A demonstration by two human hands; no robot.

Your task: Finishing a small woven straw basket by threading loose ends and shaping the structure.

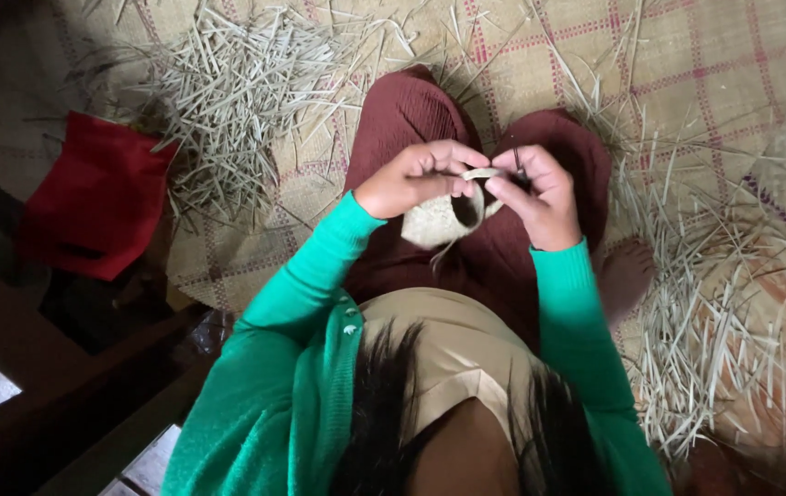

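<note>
Both hands pinch one pale strip | left hand [411, 177], right hand [540, 197] | woven piece [434, 220] just beneath, between them

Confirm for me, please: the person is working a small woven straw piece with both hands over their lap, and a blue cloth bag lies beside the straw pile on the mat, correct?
Not quite: the cloth bag is red, not blue, as the head view shows. The rest holds: the left hand and right hand work a small woven straw piece over the lap, and the bag lies beside the straw pile on the mat.
</note>
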